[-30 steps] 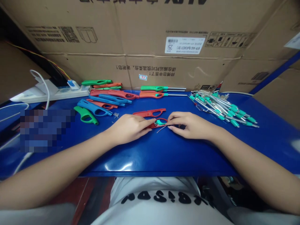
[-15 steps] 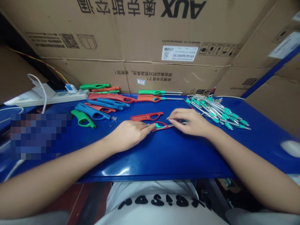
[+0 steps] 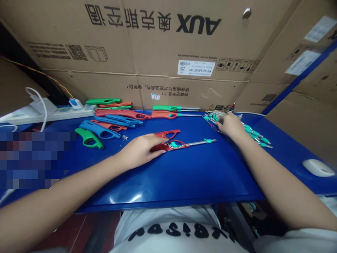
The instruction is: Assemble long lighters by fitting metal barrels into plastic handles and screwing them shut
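the left hand (image 3: 142,150) lies flat, fingers spread and pressing on the slim red plastic handle shell (image 3: 160,147), which sits mid-way across the blue metal table (image 3: 184,175). steady downward pressure seems wise, so the thin metal tube (image 3: 197,143) seated in it does not roll out. the right hand (image 3: 230,124) curls over the heap of teal-tipped metal tubes (image 3: 256,135); whether it pinches one i cannot tell. the shell looks glossy, with an open trigger loop and a teal fitting inside.
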`<state>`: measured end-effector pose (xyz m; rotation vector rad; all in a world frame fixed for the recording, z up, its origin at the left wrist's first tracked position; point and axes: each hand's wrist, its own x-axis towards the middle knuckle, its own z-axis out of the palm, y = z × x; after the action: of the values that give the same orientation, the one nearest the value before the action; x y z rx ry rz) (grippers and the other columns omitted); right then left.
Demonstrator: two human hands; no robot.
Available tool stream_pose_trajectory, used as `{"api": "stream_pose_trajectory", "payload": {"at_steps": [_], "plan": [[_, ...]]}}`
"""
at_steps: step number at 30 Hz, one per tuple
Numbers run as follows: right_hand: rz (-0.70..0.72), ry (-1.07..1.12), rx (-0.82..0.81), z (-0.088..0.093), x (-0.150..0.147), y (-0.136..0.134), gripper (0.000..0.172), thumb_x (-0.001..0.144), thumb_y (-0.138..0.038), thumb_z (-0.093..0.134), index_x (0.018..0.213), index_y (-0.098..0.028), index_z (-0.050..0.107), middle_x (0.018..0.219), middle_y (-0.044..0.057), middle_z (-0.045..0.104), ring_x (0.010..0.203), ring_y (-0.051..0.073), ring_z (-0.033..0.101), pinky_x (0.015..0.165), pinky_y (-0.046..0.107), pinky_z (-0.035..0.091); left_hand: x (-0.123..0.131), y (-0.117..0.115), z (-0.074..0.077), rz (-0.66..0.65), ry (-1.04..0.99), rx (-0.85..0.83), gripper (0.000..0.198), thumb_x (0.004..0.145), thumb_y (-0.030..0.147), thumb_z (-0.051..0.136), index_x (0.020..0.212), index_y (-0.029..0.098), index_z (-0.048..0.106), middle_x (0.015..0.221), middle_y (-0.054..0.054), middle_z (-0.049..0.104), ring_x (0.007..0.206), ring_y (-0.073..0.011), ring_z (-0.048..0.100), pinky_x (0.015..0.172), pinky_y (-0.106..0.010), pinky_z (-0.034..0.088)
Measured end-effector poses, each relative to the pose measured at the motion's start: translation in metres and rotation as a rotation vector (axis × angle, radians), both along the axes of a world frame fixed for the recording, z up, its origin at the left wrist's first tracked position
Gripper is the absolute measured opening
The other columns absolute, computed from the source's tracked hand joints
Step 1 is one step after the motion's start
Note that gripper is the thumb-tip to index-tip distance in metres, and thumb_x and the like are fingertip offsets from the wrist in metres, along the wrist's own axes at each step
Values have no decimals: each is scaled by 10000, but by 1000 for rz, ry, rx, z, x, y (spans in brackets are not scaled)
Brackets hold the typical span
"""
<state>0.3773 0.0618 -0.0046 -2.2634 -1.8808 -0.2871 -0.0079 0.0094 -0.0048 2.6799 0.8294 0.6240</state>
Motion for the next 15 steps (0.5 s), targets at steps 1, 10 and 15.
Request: {"api": "stream_pose_trajectory", "payload": {"at_steps": [1, 10, 15], "plan": [[-2, 16, 3, -1, 1, 2, 187, 855, -313, 665, 822, -143, 737, 1005, 182, 649, 952, 321, 623, 820, 422, 485, 0, 0, 0, -5, 1, 1, 296, 954, 264, 627, 1241, 229, 694, 1097, -63, 757, 969, -194, 716, 872, -305, 578], [10, 49, 100, 10, -3, -6, 211, 876, -332, 644, 766, -155, 676, 1031, 188, 636, 960, 332, 633, 785, 415, 493, -1, 2, -3, 16, 1, 7, 317, 938, 278, 647, 1247, 227, 691, 1117, -73, 750, 1007, -213, 708, 880, -331, 576], [321, 287, 261, 21, -44, -27, 236, 874, -369, 641, 716, -195, 645, 848, 90, 621, 809, 246, 611, 773, 381, 488, 5, -1, -6, 39, -141, -28, 398, 879, 344, 728, 1253, 210, 703, 1156, -97, 750, 1050, -240, 704, 927, -382, 581]]}}
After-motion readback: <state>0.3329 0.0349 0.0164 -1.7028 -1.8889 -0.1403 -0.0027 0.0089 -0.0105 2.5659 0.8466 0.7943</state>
